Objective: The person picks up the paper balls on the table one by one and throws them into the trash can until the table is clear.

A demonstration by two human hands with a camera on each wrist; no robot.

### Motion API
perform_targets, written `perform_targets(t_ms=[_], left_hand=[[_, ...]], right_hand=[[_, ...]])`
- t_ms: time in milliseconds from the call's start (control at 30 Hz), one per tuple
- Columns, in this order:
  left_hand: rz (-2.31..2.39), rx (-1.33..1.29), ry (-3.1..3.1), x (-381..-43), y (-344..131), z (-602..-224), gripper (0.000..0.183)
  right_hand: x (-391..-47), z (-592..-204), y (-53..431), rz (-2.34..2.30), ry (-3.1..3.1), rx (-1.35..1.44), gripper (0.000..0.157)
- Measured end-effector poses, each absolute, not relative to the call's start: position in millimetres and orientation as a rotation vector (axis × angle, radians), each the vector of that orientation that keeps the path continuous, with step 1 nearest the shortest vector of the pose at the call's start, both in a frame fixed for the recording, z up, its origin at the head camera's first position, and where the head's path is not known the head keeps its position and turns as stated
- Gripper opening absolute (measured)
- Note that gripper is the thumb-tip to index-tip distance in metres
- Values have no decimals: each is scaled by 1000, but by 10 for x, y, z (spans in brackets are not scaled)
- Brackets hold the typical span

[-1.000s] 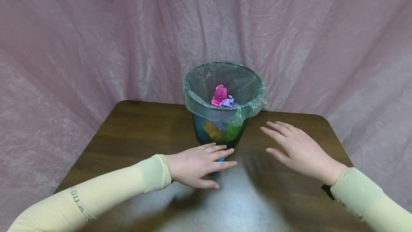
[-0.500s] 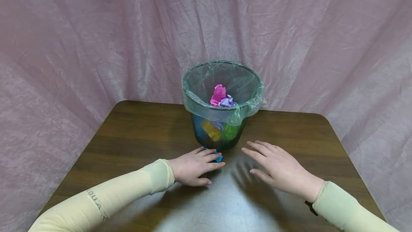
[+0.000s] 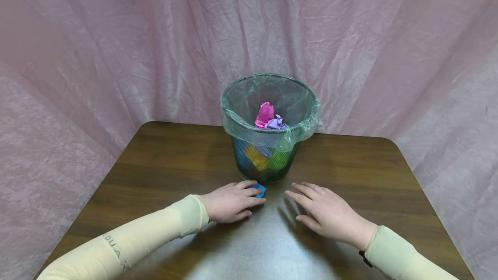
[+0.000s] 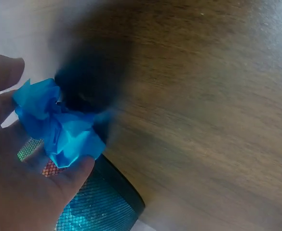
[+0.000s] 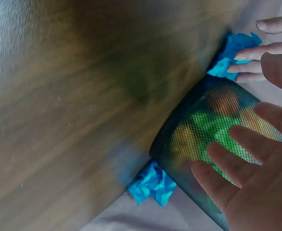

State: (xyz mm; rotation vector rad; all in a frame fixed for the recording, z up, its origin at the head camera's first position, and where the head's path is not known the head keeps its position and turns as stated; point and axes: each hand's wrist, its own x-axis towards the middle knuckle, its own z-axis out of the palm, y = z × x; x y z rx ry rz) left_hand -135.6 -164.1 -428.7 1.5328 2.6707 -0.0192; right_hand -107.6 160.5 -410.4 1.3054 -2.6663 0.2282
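My left hand (image 3: 233, 202) reaches over a crumpled blue paper ball (image 3: 260, 190) on the table, at the near foot of a mesh wastebasket (image 3: 289, 165). In the left wrist view, slightly bent fingers spread about the blue paper (image 4: 66, 130); one fingertip (image 4: 85, 168) touches it and the thumb stands apart. My right hand (image 3: 330, 213) hovers above the table to the basket's near right, fingers loosely extended, holding nothing. A second crumpled blue paper (image 5: 153, 185) lies at the basket's far side in the right wrist view; the basket hides it from the head view.
A green plastic liner (image 3: 249, 129) folds over the basket's rim. Inside lie pink paper (image 3: 265, 115), lilac paper (image 3: 276, 122) and other coloured paper showing through the mesh. The wooden table (image 3: 171, 163) ends at a pink curtain (image 3: 186, 46).
My left hand has drawn slightly back and lowered onto the blue paper, its fingers less straight. My right hand has come nearer and leftward, lower over the table. The basket stays put.
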Motion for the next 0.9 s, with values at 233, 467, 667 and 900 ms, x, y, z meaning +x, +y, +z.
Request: perform_targets(t_ms=[233,467,667,900], left_hand=[[3,1487,2710,-1342,-1706,-4292,40],[52,1472,2709,-1328,-1790,-4271,37],[87,1539,2726,-1324,-1843,-4326,33],[89,1582,2769,-1289,-1887,-4360,29]], right_hand=[[-1020,-4215,1585,244,-2663,1312,65],[-971,-4260,1582,261,-2652,1312,64],[-969,-4312,1587,254,-2631,1318,64],[-960,-4330,1553,259,-2614,1327,63]])
